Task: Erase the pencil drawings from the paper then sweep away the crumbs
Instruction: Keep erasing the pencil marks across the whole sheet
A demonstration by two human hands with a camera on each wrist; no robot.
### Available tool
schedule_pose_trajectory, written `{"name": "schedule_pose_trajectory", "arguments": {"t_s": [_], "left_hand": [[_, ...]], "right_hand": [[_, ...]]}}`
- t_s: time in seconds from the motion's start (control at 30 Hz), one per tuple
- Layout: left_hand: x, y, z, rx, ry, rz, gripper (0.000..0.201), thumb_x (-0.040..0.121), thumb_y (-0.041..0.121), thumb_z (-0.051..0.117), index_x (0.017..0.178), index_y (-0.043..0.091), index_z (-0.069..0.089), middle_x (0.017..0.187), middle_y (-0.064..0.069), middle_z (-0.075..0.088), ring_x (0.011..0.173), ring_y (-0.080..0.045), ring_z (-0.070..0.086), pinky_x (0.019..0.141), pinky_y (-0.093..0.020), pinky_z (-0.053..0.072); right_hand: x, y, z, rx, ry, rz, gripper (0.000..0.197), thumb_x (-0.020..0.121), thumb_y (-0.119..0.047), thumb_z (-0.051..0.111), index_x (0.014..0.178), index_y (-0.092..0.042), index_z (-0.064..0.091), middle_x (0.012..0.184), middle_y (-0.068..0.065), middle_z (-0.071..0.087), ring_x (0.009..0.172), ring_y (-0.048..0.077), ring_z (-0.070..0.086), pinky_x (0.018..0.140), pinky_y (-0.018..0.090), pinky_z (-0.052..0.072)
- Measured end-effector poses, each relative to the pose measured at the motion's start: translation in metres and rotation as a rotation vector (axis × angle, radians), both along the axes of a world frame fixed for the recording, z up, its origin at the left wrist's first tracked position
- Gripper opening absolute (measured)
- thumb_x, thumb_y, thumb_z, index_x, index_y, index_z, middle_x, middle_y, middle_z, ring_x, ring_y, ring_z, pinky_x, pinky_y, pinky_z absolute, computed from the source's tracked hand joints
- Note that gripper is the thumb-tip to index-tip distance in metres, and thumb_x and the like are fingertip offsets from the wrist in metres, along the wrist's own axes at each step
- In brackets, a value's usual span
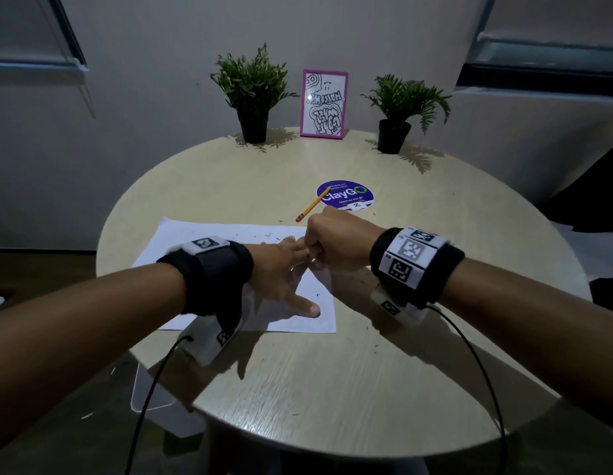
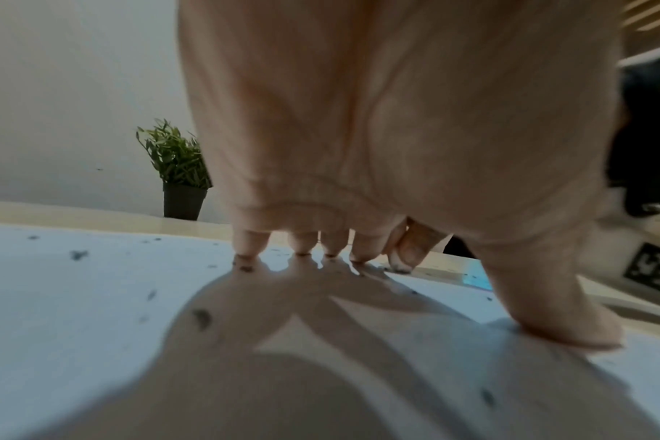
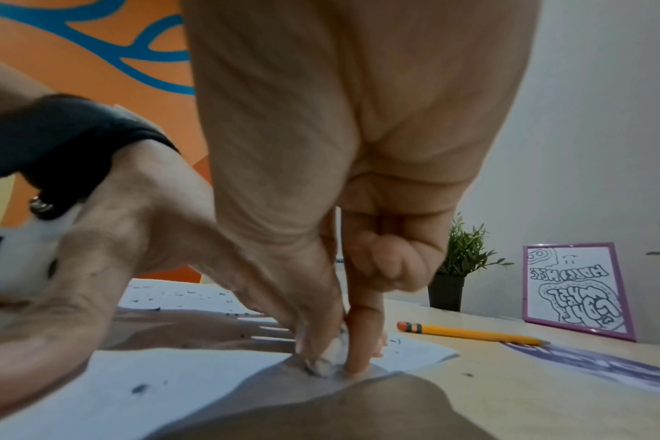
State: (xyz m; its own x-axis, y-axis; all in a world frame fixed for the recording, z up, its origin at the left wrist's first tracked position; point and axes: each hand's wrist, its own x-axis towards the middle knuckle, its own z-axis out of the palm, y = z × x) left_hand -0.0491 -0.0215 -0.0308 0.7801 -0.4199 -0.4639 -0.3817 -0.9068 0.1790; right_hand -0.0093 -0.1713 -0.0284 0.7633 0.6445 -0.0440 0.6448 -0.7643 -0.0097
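**Room and furnishings: condition as observed**

Round table (image 1: 332, 389) with a pale wood-grain top, standing against a plain light-grey wall (image 1: 161, 46). Lighting is dim overall; hard shadows fall across the tabletop. At the far edge stand two potted plants in black pots, the left plant (image 1: 252, 94) and the right plant (image 1: 401, 108), with a pink-framed picture (image 1: 323, 103) upright between them. A round purple sticker (image 1: 346, 197) lies flat on the tabletop nearer the centre. Window blinds (image 1: 551, 56) occupy the upper right. The right wrist view shows an orange wall with blue lines (image 3: 95, 44).
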Motion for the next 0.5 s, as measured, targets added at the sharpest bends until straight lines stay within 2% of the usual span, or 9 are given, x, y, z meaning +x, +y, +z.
{"name": "schedule_pose_trajectory", "arguments": {"t_s": [0.03,0.1,0.17,0.27,0.37,0.43,0.5], "left_hand": [[-0.001,0.002,-0.003,-0.007,-0.019,-0.002,0.097,0.080,0.070,0.063,0.156,0.032,0.016,0.161,0.012,0.012,0.148,-0.024,0.018,0.120,-0.045,0.021],[0.001,0.003,-0.008,0.001,-0.031,-0.019,0.106,0.075,0.075,0.063,0.157,0.035,0.008,0.164,0.019,0.000,0.153,-0.026,-0.003,0.122,-0.052,0.013],[0.005,0.004,-0.010,0.042,-0.021,-0.026,0.113,0.070,0.081,0.062,0.157,0.038,0.004,0.163,0.024,-0.005,0.152,-0.028,-0.012,0.121,-0.055,0.014],[0.008,0.002,-0.009,0.098,0.004,-0.011,0.109,0.068,0.083,0.062,0.155,0.044,0.009,0.163,0.023,-0.005,0.152,-0.029,-0.015,0.120,-0.058,0.013],[0.009,-0.002,-0.007,0.116,0.016,-0.025,0.094,0.066,0.084,0.063,0.147,0.052,0.027,0.165,0.014,0.007,0.151,-0.032,-0.014,0.120,-0.060,0.011],[0.010,-0.003,-0.006,0.138,0.032,-0.012,0.098,0.067,0.084,0.062,0.150,0.052,0.020,0.166,0.013,-0.002,0.151,-0.032,-0.017,0.119,-0.062,0.010],[0.012,-0.002,-0.007,0.145,0.042,0.004,0.110,0.066,0.085,0.061,0.153,0.049,0.006,0.163,0.019,-0.015,0.151,-0.029,-0.019,0.119,-0.064,0.010]], "right_hand": [[0.000,-0.001,0.000,0.012,0.002,-0.005,0.003,0.078,-0.010,0.077,0.079,-0.012,0.075,0.064,-0.002,0.053,0.073,0.025,0.062,0.062,0.029,0.045],[-0.001,-0.005,0.002,0.041,0.007,-0.002,0.003,0.080,-0.013,0.079,0.082,-0.011,0.077,0.070,-0.002,0.061,0.075,0.014,0.060,0.066,0.029,0.049],[-0.003,-0.008,0.004,0.055,0.000,0.007,0.002,0.079,-0.011,0.078,0.081,-0.010,0.077,0.078,0.001,0.070,0.079,0.008,0.060,0.068,0.026,0.048],[-0.016,-0.008,0.002,0.042,-0.004,0.059,0.010,0.079,-0.006,0.071,0.073,-0.013,0.067,0.077,0.004,0.066,0.074,0.021,0.058,0.066,0.027,0.044],[-0.031,-0.009,0.004,0.034,0.092,0.173,0.013,0.081,-0.013,0.076,0.072,-0.013,0.067,0.072,0.000,0.068,0.066,0.016,0.055,0.059,0.024,0.039],[-0.028,-0.010,0.009,0.031,0.173,0.181,0.012,0.082,-0.015,0.078,0.073,-0.011,0.071,0.071,-0.002,0.071,0.065,0.012,0.061,0.059,0.018,0.044],[-0.016,-0.012,0.012,0.052,0.171,0.157,0.008,0.082,-0.015,0.080,0.078,-0.010,0.076,0.074,-0.002,0.074,0.066,0.007,0.064,0.065,0.023,0.053]]}}
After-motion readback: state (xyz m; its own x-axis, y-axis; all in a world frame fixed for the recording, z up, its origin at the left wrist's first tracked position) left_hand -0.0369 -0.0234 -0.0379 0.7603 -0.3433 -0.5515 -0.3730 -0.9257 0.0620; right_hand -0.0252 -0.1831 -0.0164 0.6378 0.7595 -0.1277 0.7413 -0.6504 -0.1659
